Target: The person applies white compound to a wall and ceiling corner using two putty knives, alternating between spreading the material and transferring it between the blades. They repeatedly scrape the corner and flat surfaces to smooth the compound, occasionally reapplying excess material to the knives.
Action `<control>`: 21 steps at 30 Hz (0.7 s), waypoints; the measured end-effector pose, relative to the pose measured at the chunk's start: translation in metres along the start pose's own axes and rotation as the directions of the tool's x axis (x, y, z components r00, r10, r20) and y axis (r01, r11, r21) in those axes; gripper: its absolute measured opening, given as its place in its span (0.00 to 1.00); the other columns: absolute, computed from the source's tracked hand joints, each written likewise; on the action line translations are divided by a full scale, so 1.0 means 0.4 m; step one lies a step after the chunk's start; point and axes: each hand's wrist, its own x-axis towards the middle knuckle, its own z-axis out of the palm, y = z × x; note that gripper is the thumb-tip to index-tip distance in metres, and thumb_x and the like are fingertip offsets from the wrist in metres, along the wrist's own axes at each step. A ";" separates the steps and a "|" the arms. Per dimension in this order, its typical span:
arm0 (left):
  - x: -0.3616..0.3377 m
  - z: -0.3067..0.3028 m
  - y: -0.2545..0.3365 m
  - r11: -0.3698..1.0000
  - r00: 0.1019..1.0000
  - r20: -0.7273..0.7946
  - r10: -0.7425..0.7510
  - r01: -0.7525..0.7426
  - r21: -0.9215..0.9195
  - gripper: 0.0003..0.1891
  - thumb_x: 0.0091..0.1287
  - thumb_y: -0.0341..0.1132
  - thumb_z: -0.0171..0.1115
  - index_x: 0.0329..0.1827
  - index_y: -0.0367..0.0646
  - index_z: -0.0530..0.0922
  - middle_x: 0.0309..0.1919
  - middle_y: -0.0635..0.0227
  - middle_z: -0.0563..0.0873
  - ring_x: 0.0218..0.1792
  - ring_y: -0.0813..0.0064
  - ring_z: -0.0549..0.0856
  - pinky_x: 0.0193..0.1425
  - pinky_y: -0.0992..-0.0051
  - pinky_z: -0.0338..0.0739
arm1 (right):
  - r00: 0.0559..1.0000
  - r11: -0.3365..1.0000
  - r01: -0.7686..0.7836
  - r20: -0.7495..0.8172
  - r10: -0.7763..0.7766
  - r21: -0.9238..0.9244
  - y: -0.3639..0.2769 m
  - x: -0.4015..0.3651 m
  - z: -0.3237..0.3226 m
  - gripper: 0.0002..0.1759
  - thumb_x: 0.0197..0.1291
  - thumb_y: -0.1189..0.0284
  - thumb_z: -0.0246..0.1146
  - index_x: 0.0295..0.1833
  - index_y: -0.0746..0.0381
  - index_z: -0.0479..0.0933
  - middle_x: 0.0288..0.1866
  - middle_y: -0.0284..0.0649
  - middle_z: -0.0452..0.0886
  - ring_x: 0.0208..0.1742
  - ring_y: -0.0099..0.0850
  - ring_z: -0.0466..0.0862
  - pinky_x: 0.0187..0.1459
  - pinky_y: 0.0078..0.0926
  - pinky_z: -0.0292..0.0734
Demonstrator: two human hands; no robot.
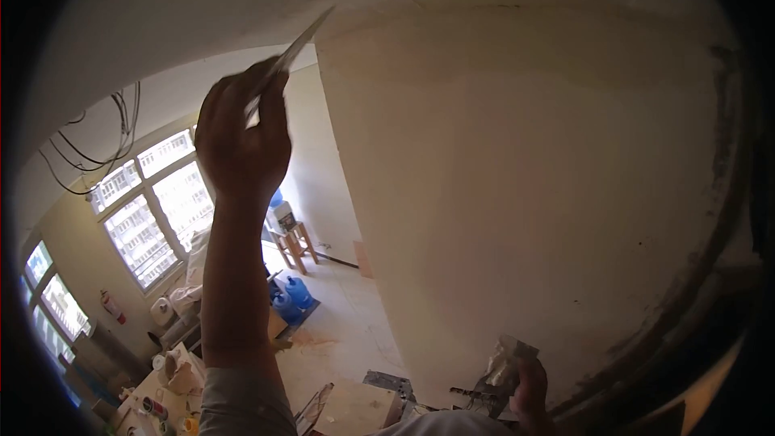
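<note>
Raised high at the upper left of centre, my left hand [245,129] is closed round a thin flat blade tool [303,40]. The blade slants up to the right, its tip at the corner of the ceiling [202,0] and the pale wall [500,178]. Low at the right, my right hand [529,387] grips a dark flat plate [523,349] that bears a lump of whitish paste [500,367]. A damp-looking tan band runs along the top of the wall.
Loose cables [121,125] hang from the ceiling at the left. Blue water bottles [295,295] and a wooden stool [297,244] stand on the floor below. A cluttered table [145,396] is at the lower left, near a fire extinguisher [113,307].
</note>
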 end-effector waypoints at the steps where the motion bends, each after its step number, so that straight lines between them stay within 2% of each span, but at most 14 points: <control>1: -0.050 -0.029 0.032 0.987 0.986 0.063 -0.156 0.159 -0.030 0.11 0.65 0.29 0.68 0.49 0.39 0.83 0.40 0.63 0.88 0.41 0.70 0.88 0.47 0.72 0.81 | 0.994 1.000 0.005 0.105 -0.003 -0.022 -0.009 0.001 -0.019 0.17 0.73 0.63 0.55 0.52 0.67 0.77 0.46 0.39 0.83 0.46 0.29 0.83 0.50 0.29 0.77; 2: -0.104 -0.055 0.067 0.948 0.943 0.131 -0.305 0.314 -0.056 0.14 0.64 0.28 0.67 0.52 0.38 0.81 0.43 0.62 0.88 0.42 0.72 0.88 0.46 0.72 0.81 | 0.982 0.966 -0.144 0.153 0.112 0.216 0.018 0.011 -0.032 0.18 0.72 0.62 0.56 0.54 0.67 0.76 0.46 0.40 0.83 0.46 0.29 0.83 0.51 0.29 0.78; 4: -0.248 -0.078 0.114 0.662 0.757 0.350 -0.551 0.652 -0.369 0.20 0.64 0.32 0.68 0.57 0.35 0.76 0.45 0.64 0.86 0.43 0.76 0.85 0.47 0.74 0.80 | 0.942 0.949 -0.289 0.215 0.257 0.130 0.004 0.023 -0.054 0.15 0.71 0.64 0.57 0.55 0.64 0.75 0.48 0.39 0.81 0.48 0.31 0.83 0.52 0.33 0.79; 5: -0.332 -0.099 0.124 0.419 0.607 0.549 -0.574 0.794 -0.441 0.21 0.64 0.33 0.68 0.58 0.35 0.75 0.45 0.65 0.85 0.44 0.76 0.84 0.48 0.75 0.78 | 0.951 0.975 -0.125 0.258 0.171 -0.185 -0.042 0.013 -0.036 0.15 0.71 0.64 0.57 0.56 0.63 0.75 0.49 0.39 0.81 0.49 0.32 0.83 0.53 0.34 0.79; 6: -0.414 -0.112 0.151 0.147 0.450 0.732 -0.511 0.885 -0.441 0.23 0.64 0.35 0.68 0.59 0.35 0.74 0.45 0.67 0.84 0.45 0.77 0.82 0.50 0.76 0.77 | 0.932 0.960 -0.229 0.247 0.264 -0.161 -0.050 0.013 -0.028 0.15 0.71 0.64 0.58 0.56 0.62 0.75 0.50 0.39 0.81 0.50 0.32 0.84 0.53 0.35 0.79; 7: -0.477 -0.110 0.215 -0.052 0.407 0.784 -0.468 0.873 -0.485 0.22 0.65 0.32 0.62 0.63 0.38 0.73 0.47 0.70 0.81 0.41 0.80 0.77 0.48 0.78 0.72 | 0.906 0.934 -0.330 0.233 0.354 -0.137 -0.058 0.013 -0.020 0.15 0.71 0.64 0.58 0.57 0.61 0.75 0.51 0.39 0.81 0.51 0.33 0.84 0.54 0.35 0.80; 8: -0.540 -0.120 0.261 -0.037 0.245 0.874 -0.421 0.957 -0.287 0.20 0.65 0.32 0.59 0.60 0.38 0.75 0.46 0.72 0.81 0.43 0.80 0.77 0.50 0.79 0.71 | 0.792 0.750 -0.610 0.244 0.560 0.256 -0.035 0.031 -0.026 0.15 0.71 0.64 0.58 0.57 0.60 0.75 0.52 0.39 0.81 0.52 0.33 0.84 0.55 0.35 0.80; 9: -0.645 -0.118 0.310 -0.232 0.124 0.933 -0.339 0.950 -0.210 0.20 0.68 0.35 0.61 0.60 0.36 0.74 0.46 0.67 0.82 0.45 0.79 0.79 0.50 0.77 0.73 | 0.833 0.833 -0.539 0.232 0.503 0.128 -0.045 0.028 -0.026 0.16 0.72 0.63 0.58 0.57 0.61 0.75 0.53 0.39 0.81 0.52 0.33 0.84 0.56 0.36 0.80; 10: -0.676 -0.132 0.376 -0.271 -0.002 0.948 -0.317 0.959 -0.089 0.18 0.69 0.34 0.60 0.58 0.35 0.75 0.44 0.68 0.83 0.43 0.79 0.79 0.49 0.78 0.74 | 0.838 0.854 -0.515 0.255 0.482 0.078 0.013 0.044 -0.053 0.17 0.72 0.63 0.58 0.58 0.61 0.74 0.54 0.39 0.81 0.53 0.33 0.83 0.56 0.36 0.80; 12: -0.862 -0.132 0.457 -0.566 -0.207 0.964 -0.169 0.821 0.077 0.16 0.70 0.33 0.59 0.56 0.34 0.75 0.43 0.68 0.83 0.41 0.80 0.80 0.48 0.79 0.74 | 0.825 0.863 -0.506 0.295 0.482 0.006 0.081 0.070 -0.074 0.18 0.72 0.62 0.59 0.59 0.63 0.73 0.55 0.40 0.81 0.54 0.33 0.83 0.56 0.36 0.80; 14: -0.932 -0.145 0.524 -0.697 -0.326 0.944 -0.053 0.689 0.199 0.14 0.70 0.33 0.60 0.53 0.33 0.76 0.42 0.68 0.84 0.41 0.80 0.80 0.48 0.80 0.74 | 0.787 0.841 -0.539 0.330 0.521 -0.043 0.102 0.091 -0.061 0.20 0.72 0.63 0.59 0.61 0.64 0.71 0.55 0.42 0.81 0.54 0.33 0.83 0.56 0.36 0.81; 16: -0.987 -0.179 0.517 -0.583 -0.286 0.958 -0.025 0.782 0.218 0.12 0.73 0.33 0.58 0.54 0.34 0.77 0.42 0.66 0.85 0.41 0.80 0.82 0.49 0.77 0.77 | 0.641 0.645 -0.754 0.358 0.679 0.128 -0.048 0.049 0.077 0.19 0.73 0.64 0.58 0.61 0.65 0.71 0.54 0.42 0.81 0.53 0.33 0.84 0.56 0.36 0.81; 20: -0.922 -0.220 0.426 -0.193 -0.308 0.945 -0.106 0.939 0.284 0.11 0.73 0.39 0.57 0.43 0.41 0.83 0.20 0.74 0.74 0.18 0.82 0.71 0.20 0.76 0.66 | 0.684 0.696 -0.705 0.388 0.618 0.135 0.007 0.035 0.142 0.21 0.73 0.60 0.58 0.60 0.64 0.73 0.51 0.39 0.82 0.51 0.29 0.85 0.55 0.34 0.81; 21: -0.942 -0.220 0.412 -0.204 -0.336 0.938 -0.086 0.927 0.314 0.10 0.72 0.38 0.59 0.45 0.39 0.81 0.24 0.73 0.78 0.22 0.82 0.74 0.26 0.77 0.69 | 0.691 0.701 -0.700 0.379 0.615 0.138 0.007 0.029 0.151 0.21 0.73 0.59 0.58 0.60 0.64 0.73 0.51 0.39 0.83 0.50 0.30 0.85 0.54 0.34 0.81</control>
